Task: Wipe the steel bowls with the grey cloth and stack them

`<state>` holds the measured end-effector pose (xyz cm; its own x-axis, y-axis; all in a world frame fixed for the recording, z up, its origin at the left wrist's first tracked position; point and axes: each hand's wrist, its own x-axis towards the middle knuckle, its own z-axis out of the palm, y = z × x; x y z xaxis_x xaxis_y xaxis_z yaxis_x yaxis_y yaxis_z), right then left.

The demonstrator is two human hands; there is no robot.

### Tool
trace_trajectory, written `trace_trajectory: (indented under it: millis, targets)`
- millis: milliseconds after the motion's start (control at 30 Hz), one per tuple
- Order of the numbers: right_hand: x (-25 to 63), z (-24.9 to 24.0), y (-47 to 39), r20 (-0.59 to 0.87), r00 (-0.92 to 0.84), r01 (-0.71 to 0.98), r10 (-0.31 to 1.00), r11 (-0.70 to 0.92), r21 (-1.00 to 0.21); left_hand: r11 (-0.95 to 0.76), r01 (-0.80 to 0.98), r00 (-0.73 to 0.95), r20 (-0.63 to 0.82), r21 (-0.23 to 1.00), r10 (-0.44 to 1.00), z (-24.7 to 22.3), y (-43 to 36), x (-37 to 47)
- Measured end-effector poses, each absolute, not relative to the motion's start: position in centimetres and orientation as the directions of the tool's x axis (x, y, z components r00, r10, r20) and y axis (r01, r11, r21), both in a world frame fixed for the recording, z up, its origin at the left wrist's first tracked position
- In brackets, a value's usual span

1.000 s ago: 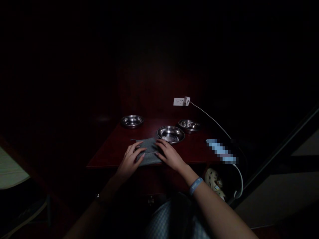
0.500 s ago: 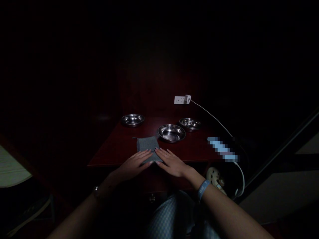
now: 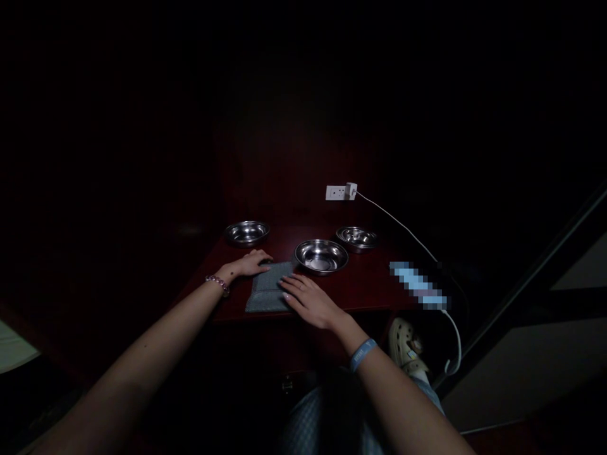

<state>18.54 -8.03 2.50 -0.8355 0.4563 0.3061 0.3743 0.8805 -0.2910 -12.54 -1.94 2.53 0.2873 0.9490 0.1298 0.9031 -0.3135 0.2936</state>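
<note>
A grey cloth (image 3: 269, 294) lies flat on the dark red table (image 3: 360, 284), near its front edge. My left hand (image 3: 252, 263) is at the cloth's back left corner, its fingers bent over the table; whether they grip the corner is hard to make out. Spread over the right side of the cloth is my right hand (image 3: 308, 299), palm down and fingers apart. Just behind it stands a shiny metal bowl (image 3: 321, 258). Two more metal bowls stand farther back, one at the left (image 3: 247, 234) and one at the right (image 3: 357, 239).
A white charger (image 3: 351, 191) is plugged into the wall socket (image 3: 335, 193), its cable running down to the right. At the table's right lies a blurred-out blue object (image 3: 417, 284). A beige clog (image 3: 403, 344) shows below the table's right side.
My left hand has moved forward and left, from the cloth's front part to its back left corner. My right hand stays on the cloth. More of the cloth now shows.
</note>
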Motion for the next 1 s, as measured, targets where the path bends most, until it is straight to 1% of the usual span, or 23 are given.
trace_trajectory:
  millis: [67, 167, 267, 333, 400, 500, 567, 667, 867, 1000]
  targets:
    - [18.5, 2.8, -7.7, 0.337, -0.819, 0.381, 0.465, 0.879, -0.287, -0.288, 0.908, 0.268, 0.105, 0.305, 0.958, 2.7, -1.6, -12.4]
    - [18.3, 3.0, -7.6, 0.355, -0.810, 0.387, 0.467, 0.880, -0.274, -0.230, 0.917, 0.236, 0.021, 0.325, 0.972, 3.2, -1.0, -12.1]
    - [18.2, 3.1, -7.5, 0.369, -0.799, 0.399, 0.475, 0.878, -0.265, -0.244, 0.911, 0.265, -0.017, 0.332, 0.964, 3.7, -0.9, -11.7]
    - [18.2, 3.0, -7.3, 0.374, -0.785, 0.418, 0.494, 0.867, -0.270, -0.297, 0.902, 0.305, 0.024, 0.312, 0.952, 4.1, -1.5, -11.2]
    - [18.2, 2.7, -6.9, 0.380, -0.764, 0.438, 0.521, 0.852, -0.287, -0.353, 0.898, 0.334, 0.117, 0.264, 0.935, 4.4, -2.7, -10.6]
    - [18.4, 1.9, -6.2, 0.398, -0.728, 0.443, 0.558, 0.826, -0.348, -0.422, 0.888, 0.367, 0.274, 0.180, 0.889, 5.0, -5.1, -9.3]
    - [18.4, 1.5, -5.9, 0.400, -0.713, 0.434, 0.576, 0.810, -0.393, -0.451, 0.878, 0.387, 0.319, 0.158, 0.865, 5.3, -6.7, -8.4]
    - [18.2, 1.2, -5.7, 0.389, -0.707, 0.448, 0.591, 0.800, -0.399, -0.477, 0.864, 0.407, 0.331, 0.164, 0.851, 5.3, -8.5, -7.4]
    - [16.9, 2.0, -5.9, 0.382, -0.701, 0.548, 0.603, 0.797, -0.252, -0.479, 0.854, 0.403, 0.324, 0.202, 0.856, 4.7, -10.0, -7.7]
    - [16.2, 2.7, -6.0, 0.293, -0.678, 0.622, 0.675, 0.738, -0.261, -0.506, 0.836, 0.433, 0.310, 0.213, 0.846, 4.4, -10.4, -8.2]
